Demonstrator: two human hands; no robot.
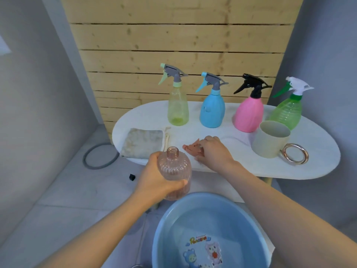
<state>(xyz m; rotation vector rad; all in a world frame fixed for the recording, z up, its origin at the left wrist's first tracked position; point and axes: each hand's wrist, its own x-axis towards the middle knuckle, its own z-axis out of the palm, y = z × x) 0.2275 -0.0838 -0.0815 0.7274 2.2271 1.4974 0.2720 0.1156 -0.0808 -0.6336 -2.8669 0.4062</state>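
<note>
Home washroom: tiled floor point(63, 190), wash basin point(212, 219)

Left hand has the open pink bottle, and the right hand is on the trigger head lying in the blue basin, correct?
Not quite. The left hand does hold the open pink bottle and the right hand grips the trigger head, but that head lies on the white table, not in the blue basin. The head view shows it.
</note>
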